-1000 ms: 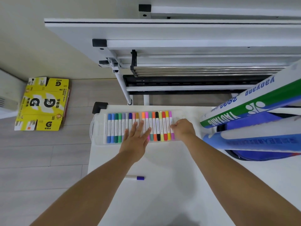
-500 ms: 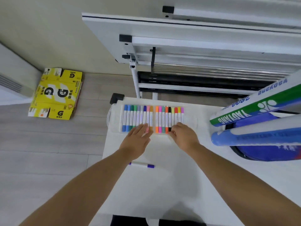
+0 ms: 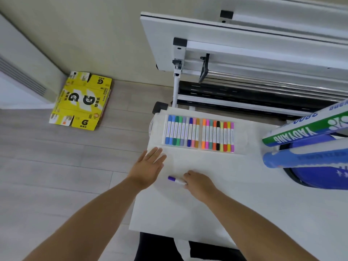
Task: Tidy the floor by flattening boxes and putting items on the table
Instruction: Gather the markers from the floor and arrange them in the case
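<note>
Head view: a person's right grip (image 3: 199, 182) closes its curled fingers over the white barrel of a purple-capped marker (image 3: 176, 179) lying loose on the white table (image 3: 207, 213), the cap poking out just to the grip's left. Whether the pen has left the surface cannot be told. The left grip (image 3: 148, 166) is spread flat, fingers straight and holding nothing, close beside the right one at the table's left edge.

Straight ahead of both grips, a short reach beyond the fingertips, sits the clear marker case (image 3: 203, 135), its coloured pens lined up in two blocks with a narrow gap between them, which looks like the loose pen's likely slot. Far off to the left of the left grip, a flattened yellow box (image 3: 82, 100) lies on the floor (image 3: 56, 166) by the wall. To the right of the right grip, two shuttlecock tubes (image 3: 308, 130) jut in over the table.

The marker should be light, rigid and smooth, and likely to roll if nudged. A pinch across the middle of the barrel, not on the cap, looks the safest hold. The thin plastic case may slide when a pen is pressed in, so the free grip could usefully steady it.
</note>
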`<state>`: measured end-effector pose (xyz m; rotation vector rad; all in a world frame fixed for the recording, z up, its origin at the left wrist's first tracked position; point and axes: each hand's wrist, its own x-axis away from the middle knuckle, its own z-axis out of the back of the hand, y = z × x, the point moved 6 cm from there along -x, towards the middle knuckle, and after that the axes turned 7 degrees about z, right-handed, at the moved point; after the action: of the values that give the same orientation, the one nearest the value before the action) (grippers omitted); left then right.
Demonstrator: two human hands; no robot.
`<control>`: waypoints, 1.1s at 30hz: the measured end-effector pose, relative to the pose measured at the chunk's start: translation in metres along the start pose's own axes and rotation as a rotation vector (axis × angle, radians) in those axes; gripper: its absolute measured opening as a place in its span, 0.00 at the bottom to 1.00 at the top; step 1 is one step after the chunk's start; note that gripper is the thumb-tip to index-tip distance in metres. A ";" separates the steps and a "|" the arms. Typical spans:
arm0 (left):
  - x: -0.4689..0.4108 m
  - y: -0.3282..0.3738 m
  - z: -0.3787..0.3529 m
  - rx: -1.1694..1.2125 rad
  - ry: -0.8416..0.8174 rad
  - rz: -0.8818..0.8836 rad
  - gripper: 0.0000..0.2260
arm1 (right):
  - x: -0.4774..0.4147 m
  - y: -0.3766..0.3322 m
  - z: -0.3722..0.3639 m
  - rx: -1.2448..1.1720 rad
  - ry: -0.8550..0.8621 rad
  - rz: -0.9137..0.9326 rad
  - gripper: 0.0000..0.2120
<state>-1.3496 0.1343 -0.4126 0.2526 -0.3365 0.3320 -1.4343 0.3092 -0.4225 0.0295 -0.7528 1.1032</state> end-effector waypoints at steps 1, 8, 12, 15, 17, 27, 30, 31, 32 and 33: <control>-0.001 0.003 0.000 -0.008 -0.006 -0.007 0.23 | 0.003 0.007 0.005 -0.018 0.030 -0.020 0.12; -0.034 0.060 0.016 -0.013 -0.042 -0.124 0.21 | 0.041 0.075 0.045 -0.167 0.131 -0.183 0.09; -0.060 0.097 0.022 -0.030 -0.059 -0.154 0.22 | 0.059 0.115 0.058 -0.278 0.200 -0.282 0.08; -0.080 0.120 0.020 -0.021 -0.077 -0.148 0.22 | 0.066 0.144 0.068 -0.373 0.291 -0.353 0.09; -0.093 0.133 0.015 -0.036 -0.102 -0.131 0.22 | 0.066 0.165 0.072 -0.457 0.373 -0.431 0.09; -0.112 0.151 -0.011 -0.036 -0.128 -0.001 0.26 | 0.026 0.244 0.085 -0.628 0.495 -0.681 0.10; -0.111 0.151 -0.011 -0.013 -0.129 -0.003 0.26 | 0.020 0.249 0.085 -0.570 0.463 -0.695 0.11; -0.112 0.150 -0.010 -0.010 -0.130 -0.006 0.26 | 0.019 0.250 0.085 -0.555 0.462 -0.699 0.11; -0.112 0.150 -0.010 -0.006 -0.132 -0.007 0.26 | 0.018 0.250 0.084 -0.542 0.465 -0.704 0.12; -0.112 0.149 -0.010 -0.001 -0.135 -0.008 0.25 | 0.017 0.250 0.084 -0.530 0.471 -0.711 0.12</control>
<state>-1.5004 0.2429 -0.4342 0.2763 -0.4681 0.3077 -1.6785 0.4102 -0.4337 -0.3751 -0.5174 0.1937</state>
